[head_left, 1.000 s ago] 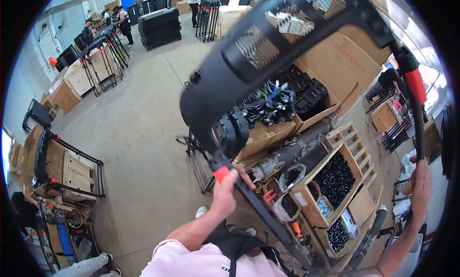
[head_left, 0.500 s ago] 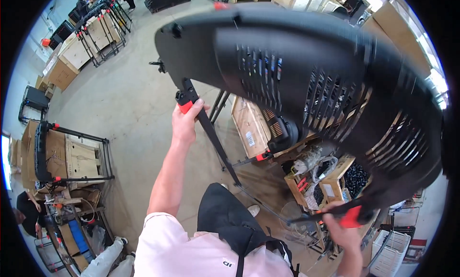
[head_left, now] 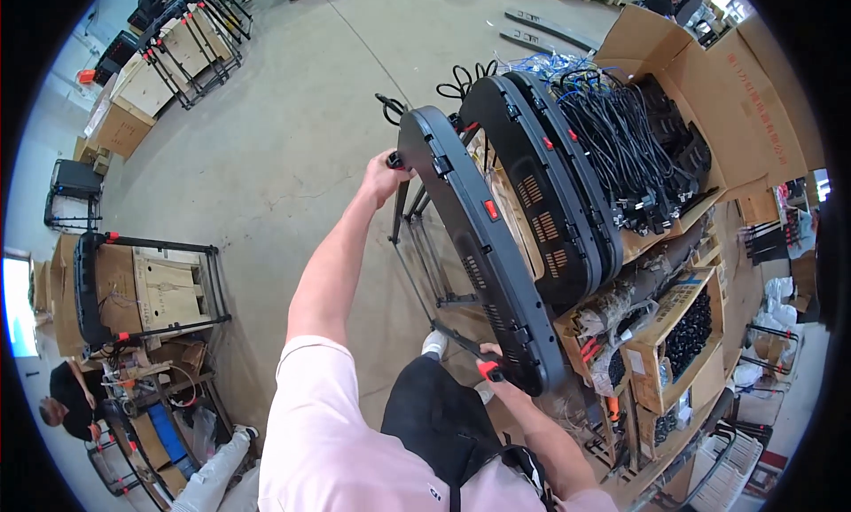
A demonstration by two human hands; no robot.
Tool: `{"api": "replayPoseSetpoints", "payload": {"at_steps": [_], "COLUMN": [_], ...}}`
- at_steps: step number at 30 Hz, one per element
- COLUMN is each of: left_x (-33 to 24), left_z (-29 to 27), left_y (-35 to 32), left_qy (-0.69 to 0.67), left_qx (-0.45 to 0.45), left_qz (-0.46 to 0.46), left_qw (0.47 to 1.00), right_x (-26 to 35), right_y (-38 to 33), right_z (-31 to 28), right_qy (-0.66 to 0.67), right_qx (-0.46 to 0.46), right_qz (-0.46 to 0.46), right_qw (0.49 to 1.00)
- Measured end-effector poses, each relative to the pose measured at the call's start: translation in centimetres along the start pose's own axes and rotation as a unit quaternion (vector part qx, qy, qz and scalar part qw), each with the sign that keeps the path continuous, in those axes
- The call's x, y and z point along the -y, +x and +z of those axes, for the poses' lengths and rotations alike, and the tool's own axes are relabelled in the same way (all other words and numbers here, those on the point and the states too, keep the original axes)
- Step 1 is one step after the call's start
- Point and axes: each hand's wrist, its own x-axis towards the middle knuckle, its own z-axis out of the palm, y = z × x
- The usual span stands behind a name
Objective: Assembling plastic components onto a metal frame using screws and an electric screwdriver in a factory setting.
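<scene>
I hold a long black curved plastic panel with vent slots and a small red tab, standing on edge against a metal rack. My left hand grips its far upper end. My right hand grips a red-tipped handle at its near lower end. A second, similar black panel leans right behind it on the same rack. Beyond those, a cardboard box holds a heap of black cables.
Cardboard boxes of small black parts stand on shelves to the right. A black frame cart with cardboard stands at left on the concrete floor. A person crouches at the lower left. More carts line the far left.
The panel was swung overhead a second ago; it has come down and now stands on edge against the rack beside the other panel. Both hands kept their hold on its ends.
</scene>
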Motion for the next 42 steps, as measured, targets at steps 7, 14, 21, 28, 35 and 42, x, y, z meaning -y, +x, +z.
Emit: {"api": "replayPoseSetpoints", "payload": {"at_steps": [7, 14, 21, 28, 35, 42], "left_x": [0.7, 3.3, 16.2, 33.8, 30.6, 22.3], "left_z": [6.3, 0.8, 10.2, 9.9, 12.2, 25.2], "left_y": [10.4, 8.6, -6.5, -30.0, -27.5, -26.1], "left_qy": [0.055, 0.165, 0.121, 0.485, 0.404, 0.311], "left_qx": [-0.003, -0.106, -0.032, 0.371, 0.379, 0.389], "left_qz": [0.022, 0.035, -0.058, -0.197, -0.279, -0.244], "left_qw": [0.998, 0.98, 0.99, 0.767, 0.784, 0.832], "right_x": [-17.7, -1.2, -3.6, -9.7, -12.2, -18.7], "right_y": [0.7, 6.9, 0.5, -15.8, -26.2, -41.8], "right_z": [4.9, 3.7, -2.9, -7.4, -9.8, -19.4], "right_qy": [0.052, -0.071, -0.164, -0.052, 0.054, 0.055], "right_qx": [0.0, 0.095, 0.124, 0.032, -0.049, -0.317], "right_qz": [0.134, 0.249, 0.266, 0.454, 0.56, 0.501], "right_qw": [0.99, 0.961, 0.942, 0.889, 0.825, 0.803]}}
